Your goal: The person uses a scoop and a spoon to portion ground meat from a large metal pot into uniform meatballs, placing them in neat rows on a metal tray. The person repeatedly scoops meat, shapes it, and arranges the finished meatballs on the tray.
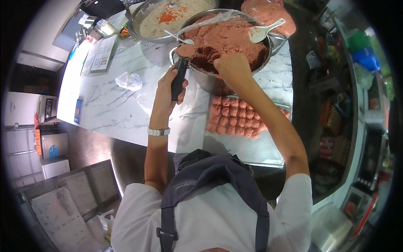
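Note:
My left hand (171, 86) grips the black handle of a scoop (180, 75), whose head is heaped with pink ground-meat mixture at the pot's left rim. My right hand (233, 67) reaches into the large steel pot (207, 80), knuckles up, at the near side of the meat mixture (220, 34). Its fingertips are hidden, so its grasp does not show. A white rice paddle (266, 31) lies on the meat at the right, and a small white spoon (179, 37) rests at the left rim. Below my right forearm, rows of meat balls (234, 116) sit on a metal tray (242, 151).
A wide steel bowl (148, 34) of pale mixture topped with orange bits stands back left. Behind the pot at right bulges a plastic bag of pink meat (270, 15). Crumpled plastic (129, 81) and an open binder (100, 55) lie on the marbled table (104, 100).

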Demonstrator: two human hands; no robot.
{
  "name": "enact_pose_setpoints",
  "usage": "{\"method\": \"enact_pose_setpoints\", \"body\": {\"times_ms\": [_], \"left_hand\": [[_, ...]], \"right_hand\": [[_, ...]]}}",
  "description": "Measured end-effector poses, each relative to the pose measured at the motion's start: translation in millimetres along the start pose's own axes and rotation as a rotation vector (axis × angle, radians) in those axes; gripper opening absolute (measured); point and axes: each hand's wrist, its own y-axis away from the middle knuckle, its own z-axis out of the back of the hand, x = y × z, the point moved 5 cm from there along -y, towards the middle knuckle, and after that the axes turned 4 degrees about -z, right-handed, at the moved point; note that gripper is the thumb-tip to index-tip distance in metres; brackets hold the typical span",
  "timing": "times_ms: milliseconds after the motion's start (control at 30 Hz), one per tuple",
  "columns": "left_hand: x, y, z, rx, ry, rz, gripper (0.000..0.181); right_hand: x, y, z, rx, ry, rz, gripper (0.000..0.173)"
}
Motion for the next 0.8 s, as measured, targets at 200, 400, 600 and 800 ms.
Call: {"method": "enact_pose_setpoints", "body": {"times_ms": [200,400,600,800], "left_hand": [[1.8,0.1,6.5,-0.031,-0.003,0.001,0.049],[6.9,-4.0,4.1,-0.018,-0.013,-0.01,0.05],[-1.4,-4.2,-6.3,0.014,-0.021,-0.045,0.05],[0.6,3.9,-15.6,0.083,0.012,0.042,0.05]], "right_hand": [[-3.6,-6.0,-15.7,-0.04,-0.098,0.016,0.008],[-37.6,16.2,16.8,0.078,-0.34,-0.231,0.012],[-78.1,56.1,1.4,-0.083,-0.833,-0.569,0.019],[-44.5,74.8,8.5,-0.356,-0.906,-0.619,0.025]]}}
